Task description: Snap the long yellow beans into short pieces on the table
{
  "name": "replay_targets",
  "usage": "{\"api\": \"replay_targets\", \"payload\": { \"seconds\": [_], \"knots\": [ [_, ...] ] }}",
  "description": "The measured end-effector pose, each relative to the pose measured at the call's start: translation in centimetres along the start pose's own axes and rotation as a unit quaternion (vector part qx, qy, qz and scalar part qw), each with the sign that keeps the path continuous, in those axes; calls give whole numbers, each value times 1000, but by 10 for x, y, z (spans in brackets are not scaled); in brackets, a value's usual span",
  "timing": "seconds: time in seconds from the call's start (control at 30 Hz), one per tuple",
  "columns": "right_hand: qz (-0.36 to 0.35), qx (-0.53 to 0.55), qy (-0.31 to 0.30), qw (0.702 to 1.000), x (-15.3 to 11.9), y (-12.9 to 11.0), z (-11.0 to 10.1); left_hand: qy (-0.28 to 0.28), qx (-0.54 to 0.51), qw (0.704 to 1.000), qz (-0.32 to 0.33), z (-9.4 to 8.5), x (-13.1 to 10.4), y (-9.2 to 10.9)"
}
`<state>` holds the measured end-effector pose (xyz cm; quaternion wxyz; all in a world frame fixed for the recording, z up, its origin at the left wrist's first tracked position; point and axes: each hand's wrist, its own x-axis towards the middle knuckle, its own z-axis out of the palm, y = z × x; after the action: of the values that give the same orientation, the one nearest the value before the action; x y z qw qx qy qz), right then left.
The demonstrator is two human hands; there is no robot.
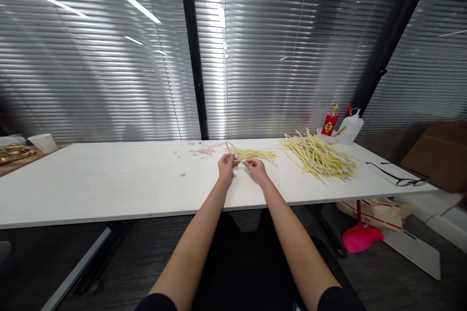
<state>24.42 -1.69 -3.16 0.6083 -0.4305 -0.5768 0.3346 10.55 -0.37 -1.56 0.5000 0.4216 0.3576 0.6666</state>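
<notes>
Between my two hands a thin, pale beige strand (pixel 236 151) bends in an arc above the white table; it resembles a pipe cleaner, though its material is too small to make out. My left hand (pixel 226 167) pinches it on the left side. With fingertips together, my right hand (pixel 256 170) grips its lower right end. Just behind the hands lies a small bunch of yellow strands (pixel 257 154). Farther right spreads a large loose heap of yellow and beige strands (pixel 319 156). Small pink and purple bits (pixel 204 151) are scattered behind my left hand.
At the back right stand a red-labelled bottle (pixel 330 121), a white squeeze bottle (pixel 350 128) and a shallow bowl (pixel 327 137). Black glasses (pixel 404 181) rest near the right edge of the white table (pixel 109 180). A paper cup (pixel 44 142) stands far left. Window blinds (pixel 255 58) rise behind.
</notes>
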Motion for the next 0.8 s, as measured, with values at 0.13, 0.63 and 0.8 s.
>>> {"api": "replay_targets", "payload": {
  "seconds": [0.13,0.63,0.8],
  "knots": [
    [4,14,-3,1000,-1,-1,0,-14,1,1000,-9,1,-2,2],
    [-3,-5,-10,1000,-1,-3,-1,-84,-40,991,-94,2,-4,4],
    [-22,-12,-39,999,-3,-6,-1,-128,-23,984,-119,3,-7,2]
  ]
}}
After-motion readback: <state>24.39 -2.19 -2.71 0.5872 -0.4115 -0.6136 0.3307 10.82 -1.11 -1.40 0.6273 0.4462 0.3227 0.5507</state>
